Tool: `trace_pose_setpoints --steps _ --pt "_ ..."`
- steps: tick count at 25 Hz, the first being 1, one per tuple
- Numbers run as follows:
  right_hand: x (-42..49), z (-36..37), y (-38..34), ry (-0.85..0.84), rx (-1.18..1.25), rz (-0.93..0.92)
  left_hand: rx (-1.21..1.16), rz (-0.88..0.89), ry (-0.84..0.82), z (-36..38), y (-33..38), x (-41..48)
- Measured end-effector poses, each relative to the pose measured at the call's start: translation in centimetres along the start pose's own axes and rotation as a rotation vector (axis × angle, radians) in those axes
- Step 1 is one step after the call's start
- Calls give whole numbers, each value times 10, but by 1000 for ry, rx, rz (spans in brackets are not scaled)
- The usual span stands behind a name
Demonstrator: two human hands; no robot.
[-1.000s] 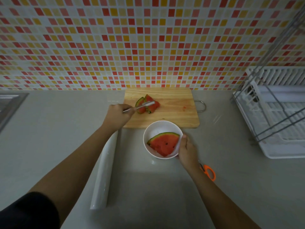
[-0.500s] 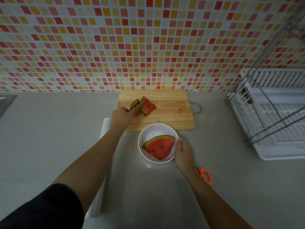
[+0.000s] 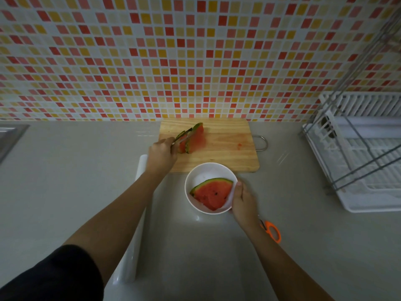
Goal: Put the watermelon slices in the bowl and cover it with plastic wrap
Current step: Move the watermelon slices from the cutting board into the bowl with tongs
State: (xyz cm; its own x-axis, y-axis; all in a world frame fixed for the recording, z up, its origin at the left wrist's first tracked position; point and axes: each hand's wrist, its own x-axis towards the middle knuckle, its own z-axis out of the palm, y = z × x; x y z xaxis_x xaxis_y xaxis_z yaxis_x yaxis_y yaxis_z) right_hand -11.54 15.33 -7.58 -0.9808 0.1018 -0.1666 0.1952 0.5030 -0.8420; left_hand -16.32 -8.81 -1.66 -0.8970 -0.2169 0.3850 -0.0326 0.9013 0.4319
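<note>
A white bowl [image 3: 202, 172] stands on the counter just in front of a wooden cutting board [image 3: 225, 146]. One watermelon slice [image 3: 211, 192] lies inside the bowl. My right hand [image 3: 243, 202] grips the bowl's right rim. On the board's left part, two more watermelon slices [image 3: 196, 137] stand on edge, side by side. My left hand [image 3: 161, 154] holds metal tongs [image 3: 181, 137] closed around those slices. A white plastic wrap box [image 3: 134, 233] lies lengthwise under my left forearm, partly hidden.
Orange-handled scissors [image 3: 273, 231] lie on the counter behind my right wrist. A white dish rack [image 3: 364, 153] with a wire frame fills the right side. A sink edge [image 3: 10, 137] shows at the far left. A tiled wall rises behind the board.
The tongs in my left hand have closed on the slices and tipped them from lying flat to upright. My right hand has stayed on the bowl's rim.
</note>
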Motion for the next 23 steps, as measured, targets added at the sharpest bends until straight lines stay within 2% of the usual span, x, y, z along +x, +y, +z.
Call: trace_pose_setpoints --steps 3,8,12,16,19,21,23 --pt "-1 -1 -2 22 7 -27 -36 -64 -37 -1 -4 -1" --pt "0 -1 -2 -4 7 21 -266 -489 -161 9 -17 1" --pt "0 -1 -1 5 3 -15 -434 -708 -166 13 -23 1" --pt "-1 -1 0 4 4 -21 -521 -775 -142 13 -27 5" --pt "1 0 1 9 4 -24 -689 -803 -134 9 -31 5" --pt "1 1 2 9 14 -8 -824 -730 -195 0 -33 2" --pt "2 2 4 12 28 11 -917 -583 -356 -12 -37 1"
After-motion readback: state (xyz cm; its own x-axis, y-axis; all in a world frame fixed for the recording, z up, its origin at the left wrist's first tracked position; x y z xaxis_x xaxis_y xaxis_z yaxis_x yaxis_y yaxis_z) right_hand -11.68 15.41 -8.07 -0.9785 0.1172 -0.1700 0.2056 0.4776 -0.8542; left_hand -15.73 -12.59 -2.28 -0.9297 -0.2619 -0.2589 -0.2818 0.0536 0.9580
